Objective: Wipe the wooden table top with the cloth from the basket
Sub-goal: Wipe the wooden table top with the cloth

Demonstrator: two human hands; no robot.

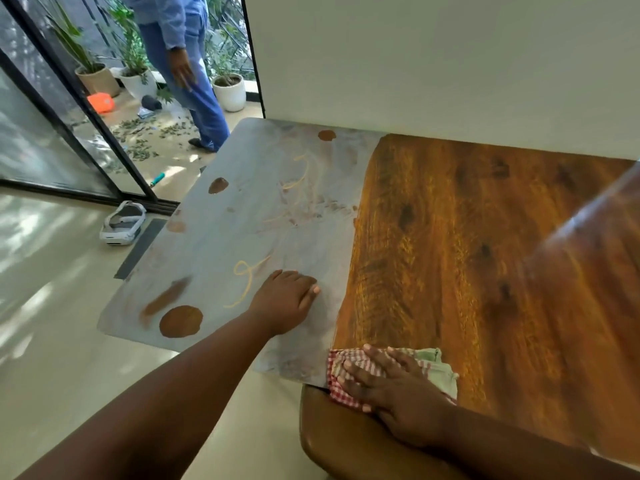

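Observation:
The wooden table top (467, 244) fills the right and middle of the head view. Its right part shows bare brown grain; its left part (263, 202) is grey with dust, streaked with finger marks and round bare spots. A red-and-white checked cloth (440, 370) with a pale green side lies at the near edge, on the line between dusty and bare wood. My right hand (384, 382) presses flat on the cloth, fingers spread. My left hand (287, 299) rests palm down on the dusty part, holding nothing.
A brown chair seat (346, 441) sits under the near table edge. A white wall (433, 64) borders the table's far side. A person in blue (183, 64) stands by potted plants (228, 88) past the glass door (52, 133). A white shoe (123, 223) lies on the floor.

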